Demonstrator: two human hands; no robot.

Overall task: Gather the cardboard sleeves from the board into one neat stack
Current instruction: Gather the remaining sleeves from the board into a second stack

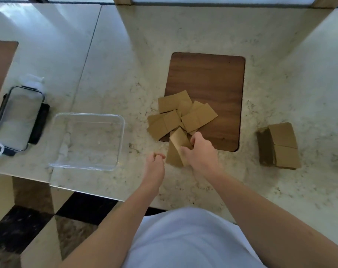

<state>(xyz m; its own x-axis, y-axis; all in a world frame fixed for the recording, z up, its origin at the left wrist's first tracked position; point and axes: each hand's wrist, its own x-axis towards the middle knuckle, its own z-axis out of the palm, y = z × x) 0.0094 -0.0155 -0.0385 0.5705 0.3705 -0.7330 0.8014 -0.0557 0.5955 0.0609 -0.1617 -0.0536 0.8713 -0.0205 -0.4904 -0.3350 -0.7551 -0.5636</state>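
Several flat brown cardboard sleeves [183, 115] lie scattered over the near-left corner of a dark wooden board [208, 78] and spill onto the marble counter. My right hand [200, 151] grips one sleeve [178, 146] at the board's near edge, lifted and tilted. Just left of that sleeve, my left hand [154, 163] hovers with its fingers curled shut and nothing in it. A neat stack of sleeves [280, 146] sits on the counter to the right of the board.
A clear plastic container [87, 140] stands on the counter to the left of the sleeves. Further left lies its lid [19, 117] with dark clips. The counter's front edge runs close to my body, with a dark-and-light tiled floor below.
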